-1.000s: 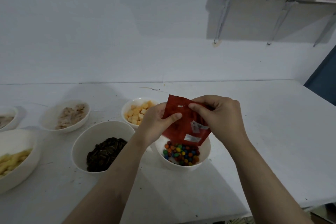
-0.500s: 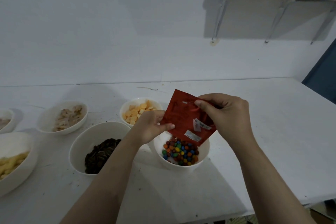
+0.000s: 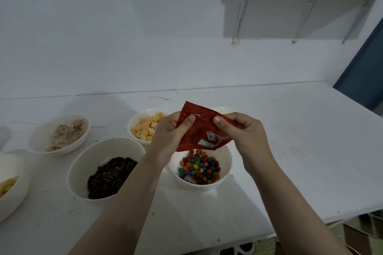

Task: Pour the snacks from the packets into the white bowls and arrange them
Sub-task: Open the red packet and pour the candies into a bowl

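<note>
While both my hands work above it, the candy bowl is my landmark for every line below.
Nearest: the white table (image 3: 290, 151) carries everything, its front edge closest to me.
Candy bowl: a round white bowl (image 3: 226, 163) with a heap of small multicoloured coated candies (image 3: 199, 166) in its bottom.
Left of it: a larger white bowl (image 3: 87, 163) with dark striped sunflower seeds (image 3: 112, 176), just beside.
Above it: the crinkly red foil packet (image 3: 202, 130), mouth downward over the candies, not touching them.
Left hand (image 3: 170, 132): thumb and curled fingers pinch the packet's left upper edge.
Right hand (image 3: 244, 130): thumb and curled fingers pinch its right upper edge.
Behind-left of it: a small white bowl of pale orange cubes (image 3: 148, 128).
Behind it: a white rim (image 3: 223, 109) shows past the packet; I cannot tell what it holds.
Far left of it: a white bowl of pale beige pieces (image 3: 66, 134), and at the frame edge a white bowl of yellowish sticks (image 3: 7, 186).
Step in hand: I judge the packet nearly emptied.
Doing it well: I should keep the mouth centred over the bowl, spread it with both pinches, and shake gently so stragglers drop inside, not on the table.
</note>
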